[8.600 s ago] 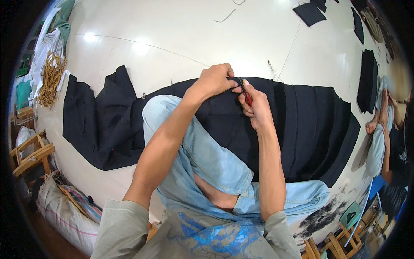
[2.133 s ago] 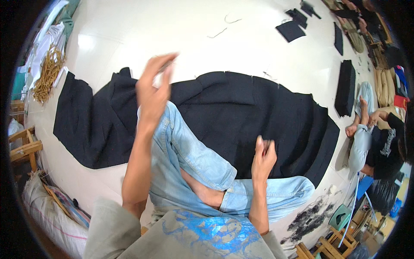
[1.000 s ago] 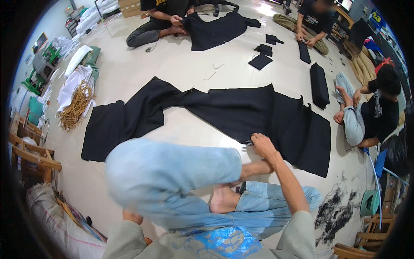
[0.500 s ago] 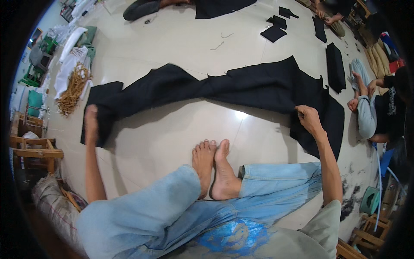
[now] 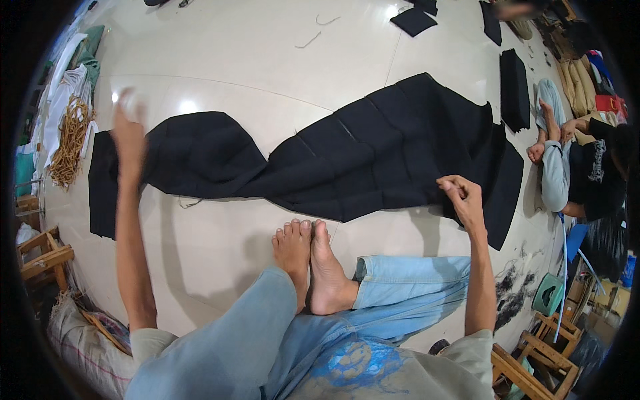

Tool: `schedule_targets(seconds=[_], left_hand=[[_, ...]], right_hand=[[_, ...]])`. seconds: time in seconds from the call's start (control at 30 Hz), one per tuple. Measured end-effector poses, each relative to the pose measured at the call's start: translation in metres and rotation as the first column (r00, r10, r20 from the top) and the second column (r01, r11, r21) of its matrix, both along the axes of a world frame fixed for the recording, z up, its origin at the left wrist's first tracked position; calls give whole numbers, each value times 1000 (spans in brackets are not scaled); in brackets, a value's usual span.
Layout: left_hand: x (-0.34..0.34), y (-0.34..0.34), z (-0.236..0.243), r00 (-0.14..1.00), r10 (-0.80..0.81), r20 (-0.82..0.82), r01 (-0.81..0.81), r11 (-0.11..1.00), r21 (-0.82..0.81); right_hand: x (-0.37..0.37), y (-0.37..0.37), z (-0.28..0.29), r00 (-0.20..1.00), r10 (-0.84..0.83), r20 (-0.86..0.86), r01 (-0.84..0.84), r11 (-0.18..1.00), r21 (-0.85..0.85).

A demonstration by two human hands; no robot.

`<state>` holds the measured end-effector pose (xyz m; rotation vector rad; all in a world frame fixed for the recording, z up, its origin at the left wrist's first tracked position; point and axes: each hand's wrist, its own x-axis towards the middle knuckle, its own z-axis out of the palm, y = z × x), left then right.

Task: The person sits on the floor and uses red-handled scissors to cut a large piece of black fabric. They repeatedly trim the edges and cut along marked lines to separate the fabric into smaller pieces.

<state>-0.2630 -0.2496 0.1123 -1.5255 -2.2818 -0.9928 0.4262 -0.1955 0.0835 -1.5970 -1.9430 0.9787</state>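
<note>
A long black piece of fabric [image 5: 393, 147] lies across the floor in front of my feet, twisted narrow left of its middle, with pale crease lines on its wider right part. My left hand [image 5: 130, 130] is over its left end, smeared by motion, so its fingers cannot be read. At the near edge of the wide right part, my right hand [image 5: 463, 199] is closed with curled fingers, seemingly pinching the fabric. Beneath this end, more black cloth [image 5: 503, 180] spreads to the right.
Folded black pieces [image 5: 415, 22] and a long black stack [image 5: 514, 90] lie farther off. A seated person [image 5: 580, 163] is at the right. Tan ties [image 5: 72, 143] hang over white cloth at the left. Wooden stools [image 5: 47, 257] and a sack [image 5: 87, 343] stand near left.
My left hand has moved up and away from me. The fabric has spread wider on the right, its near edge coming closer to my feet. The view has shifted somewhat.
</note>
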Motion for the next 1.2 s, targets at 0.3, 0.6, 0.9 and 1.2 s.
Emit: schedule_targets(seconds=[0.3,0.6,0.9,1.2], left_hand=[[205,-40,-73,863,-282,419,493,648,-580],[169,34,-75,613,-25,790,559,720,-411],[144,200,-8,988,-147,-50,94,823,-560],[352,-44,-88,-650,384,655,552,831,61]], right_hand=[[-59,-109,-26,940,-328,97,342,888,-307],[-114,-123,-63,221,-859,-461,410,511,-756],[-146,-97,3,172,-825,-538,287,565,-774],[-155,-104,-53,60,-853,-518,-74,514,-855]])
